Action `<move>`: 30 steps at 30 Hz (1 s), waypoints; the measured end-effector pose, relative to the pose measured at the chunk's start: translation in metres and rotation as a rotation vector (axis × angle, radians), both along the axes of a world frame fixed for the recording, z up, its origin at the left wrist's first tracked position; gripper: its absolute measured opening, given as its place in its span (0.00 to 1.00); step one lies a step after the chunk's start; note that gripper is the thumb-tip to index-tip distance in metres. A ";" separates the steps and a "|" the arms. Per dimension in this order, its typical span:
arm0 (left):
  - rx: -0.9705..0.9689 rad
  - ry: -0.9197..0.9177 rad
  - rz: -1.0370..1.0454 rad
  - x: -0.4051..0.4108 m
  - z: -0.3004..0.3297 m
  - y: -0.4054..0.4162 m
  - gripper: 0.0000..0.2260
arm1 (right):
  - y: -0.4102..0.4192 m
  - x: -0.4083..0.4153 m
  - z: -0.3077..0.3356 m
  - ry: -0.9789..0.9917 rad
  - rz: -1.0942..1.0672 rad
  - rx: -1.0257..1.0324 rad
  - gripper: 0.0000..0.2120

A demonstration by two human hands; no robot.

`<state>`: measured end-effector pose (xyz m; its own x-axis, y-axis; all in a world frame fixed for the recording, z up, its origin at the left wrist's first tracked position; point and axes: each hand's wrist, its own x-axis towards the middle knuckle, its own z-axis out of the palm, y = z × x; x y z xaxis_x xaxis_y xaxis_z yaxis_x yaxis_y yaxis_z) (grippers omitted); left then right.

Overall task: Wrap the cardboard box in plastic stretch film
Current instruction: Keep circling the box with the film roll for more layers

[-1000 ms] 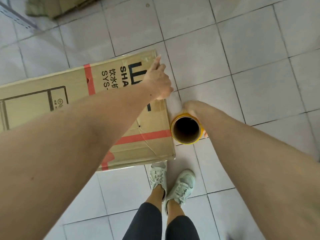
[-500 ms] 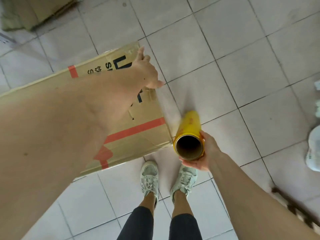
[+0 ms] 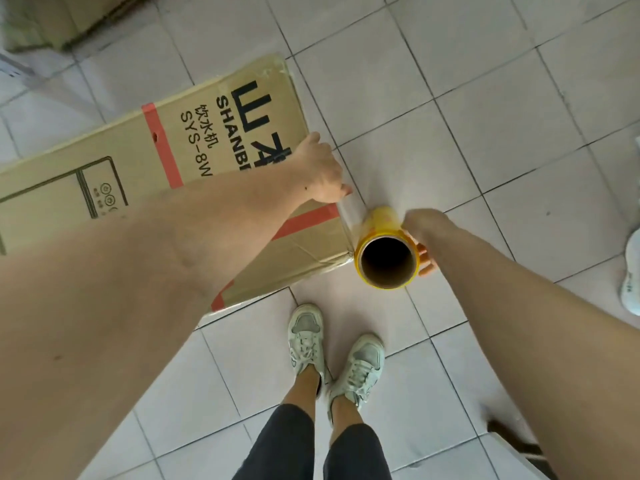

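Note:
A long cardboard box (image 3: 114,168) with red tape bands and black print lies on the tiled floor. My left hand (image 3: 322,174) sits at the box's right end edge, fingers curled, holding the loose end of the clear stretch film (image 3: 350,216) against it. A short span of film runs from there to the yellow film roll (image 3: 386,251). My right hand (image 3: 420,233) grips that roll from its right side, close to the box's near right corner. The roll's open cardboard core faces me.
My two feet in pale sneakers (image 3: 308,337) stand just below the box corner. More cardboard (image 3: 52,22) lies at the top left. A white object (image 3: 632,271) sits at the right edge, and a dark strip (image 3: 512,441) at the bottom right.
My left hand has slid from the far top of the box to its right end edge. The roll has come up against the box end, and film now spans between them.

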<state>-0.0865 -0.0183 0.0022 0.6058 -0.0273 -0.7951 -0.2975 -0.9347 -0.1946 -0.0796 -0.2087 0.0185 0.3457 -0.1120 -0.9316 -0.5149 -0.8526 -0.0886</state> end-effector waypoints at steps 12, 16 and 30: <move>0.031 -0.116 0.079 -0.012 -0.011 -0.014 0.31 | -0.028 -0.090 -0.010 0.263 -0.695 0.159 0.18; -0.040 -0.209 0.123 -0.026 -0.006 -0.011 0.33 | -0.029 -0.141 -0.028 0.394 -1.198 0.298 0.29; -0.565 -0.462 0.379 -0.165 -0.018 -0.027 0.29 | 0.005 -0.171 -0.012 -0.085 -0.983 0.264 0.23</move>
